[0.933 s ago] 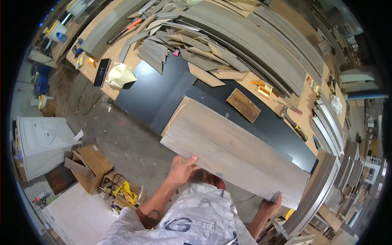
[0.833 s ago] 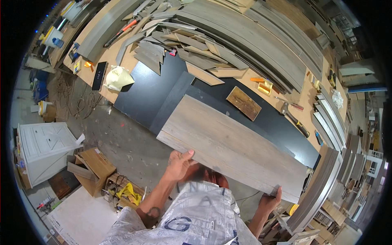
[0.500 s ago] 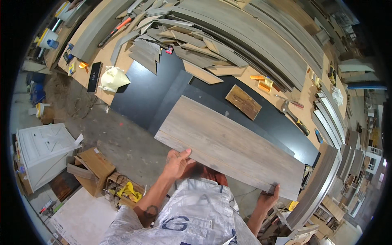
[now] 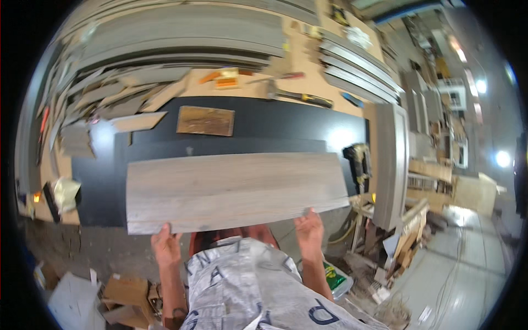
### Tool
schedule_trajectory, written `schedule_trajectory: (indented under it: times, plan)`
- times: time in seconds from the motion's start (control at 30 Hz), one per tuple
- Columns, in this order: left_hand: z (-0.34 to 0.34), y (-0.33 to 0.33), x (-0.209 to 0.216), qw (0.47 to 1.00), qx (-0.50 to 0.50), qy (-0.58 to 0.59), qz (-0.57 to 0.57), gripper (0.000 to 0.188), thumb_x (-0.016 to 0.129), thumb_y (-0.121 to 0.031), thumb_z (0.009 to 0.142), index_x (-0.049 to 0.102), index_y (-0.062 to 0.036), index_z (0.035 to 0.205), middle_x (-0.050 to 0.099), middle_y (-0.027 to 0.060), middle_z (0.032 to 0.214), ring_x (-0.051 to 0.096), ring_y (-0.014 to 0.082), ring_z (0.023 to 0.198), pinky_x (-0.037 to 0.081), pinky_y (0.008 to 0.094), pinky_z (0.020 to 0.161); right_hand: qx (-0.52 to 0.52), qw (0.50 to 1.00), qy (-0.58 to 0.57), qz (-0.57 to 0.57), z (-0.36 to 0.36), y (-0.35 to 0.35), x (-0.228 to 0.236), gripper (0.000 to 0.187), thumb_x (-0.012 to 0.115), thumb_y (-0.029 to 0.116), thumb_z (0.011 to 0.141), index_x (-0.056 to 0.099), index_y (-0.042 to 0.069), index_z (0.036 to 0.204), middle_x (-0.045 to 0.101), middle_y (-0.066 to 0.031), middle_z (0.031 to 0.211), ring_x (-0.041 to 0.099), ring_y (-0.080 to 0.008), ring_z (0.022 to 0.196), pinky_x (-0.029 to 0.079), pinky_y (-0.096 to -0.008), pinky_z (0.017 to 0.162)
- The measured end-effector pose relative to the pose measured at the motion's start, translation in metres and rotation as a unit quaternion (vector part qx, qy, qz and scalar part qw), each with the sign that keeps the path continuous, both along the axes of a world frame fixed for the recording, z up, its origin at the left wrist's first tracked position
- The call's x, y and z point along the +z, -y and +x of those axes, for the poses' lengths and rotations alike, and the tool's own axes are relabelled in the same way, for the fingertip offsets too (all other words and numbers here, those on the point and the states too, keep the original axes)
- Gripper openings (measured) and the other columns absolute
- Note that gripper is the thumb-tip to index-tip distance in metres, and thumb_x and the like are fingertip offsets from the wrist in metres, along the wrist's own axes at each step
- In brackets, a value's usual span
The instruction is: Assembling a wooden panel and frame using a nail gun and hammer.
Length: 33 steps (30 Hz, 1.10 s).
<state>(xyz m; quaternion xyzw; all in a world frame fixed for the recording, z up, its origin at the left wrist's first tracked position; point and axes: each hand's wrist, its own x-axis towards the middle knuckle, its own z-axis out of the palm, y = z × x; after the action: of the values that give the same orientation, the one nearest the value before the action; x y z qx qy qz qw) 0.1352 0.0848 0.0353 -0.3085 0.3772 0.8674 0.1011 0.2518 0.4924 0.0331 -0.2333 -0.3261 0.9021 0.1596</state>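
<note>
A wide grey-brown wooden board [image 4: 236, 190] lies across in front of me, over the near edge of the black-topped bench [image 4: 264, 118]. My left hand [image 4: 166, 245] grips its near edge toward the left end, thumb on top and fingers hidden beneath. Toward the right end my right hand [image 4: 309, 228] clasps the same edge, its thumb on the top face. Whether the board's far side rests on the bench cannot be made out. Beyond it lies a short brown wood block [image 4: 205, 121].
A hammer [image 4: 300, 97] and orange plastic pieces [image 4: 226, 80] lie behind the block. Offcuts [image 4: 118, 96] are heaped at the left, with long grey boards [image 4: 187, 33] behind. A black power tool [image 4: 358, 165] sits at the right bench end, beside an upright grey panel [image 4: 389, 165].
My view has swung to the right, so the bench now runs nearly level across it. The board stays in both hands and appears less slanted.
</note>
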Motion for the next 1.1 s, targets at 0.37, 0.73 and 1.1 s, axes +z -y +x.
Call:
schedule_trajectory:
  times: [0.37, 0.73, 1.1]
  plan:
    - [-0.006, -0.016, 0.001, 1.0, -0.012, -0.027, -0.004, 0.038, 0.062, -0.009, 0.094, 0.052, -0.0023, 0.13, 0.062, 0.0121, 0.123, 0.062, 0.0257, 0.112, 0.052, 0.0486, 0.097, -0.115, 0.977, 0.18, -0.029, -0.033, 0.02, 0.038, 0.03, 0.055, 0.015, 0.099, 0.048, 0.008, 0.127, 0.061, -0.0054, 0.121, 0.06, -0.0228, 0.112, 0.048, -0.0408, 0.097]
    - [0.002, -0.001, -0.01, 1.0, -0.006, 0.006, -0.015, 0.034, 0.061, -0.008, 0.094, 0.053, -0.0028, 0.127, 0.062, 0.0121, 0.122, 0.062, 0.0258, 0.112, 0.051, 0.0482, 0.096, -0.119, 0.973, 0.195, -0.034, -0.032, 0.028, 0.043, 0.023, 0.055, 0.015, 0.099, 0.052, 0.009, 0.121, 0.065, -0.001, 0.108, 0.065, -0.0171, 0.097, 0.053, -0.0344, 0.084]
    - [-0.004, -0.011, -0.012, 1.0, -0.007, -0.018, -0.002, 0.036, 0.06, -0.007, 0.095, 0.051, -0.0039, 0.13, 0.062, 0.0111, 0.124, 0.061, 0.025, 0.113, 0.05, 0.0479, 0.099, -0.114, 0.976, 0.185, -0.029, -0.03, 0.019, 0.025, 0.025, 0.059, 0.012, 0.096, 0.051, 0.011, 0.12, 0.064, -0.0024, 0.11, 0.063, -0.0221, 0.106, 0.051, -0.04, 0.092]
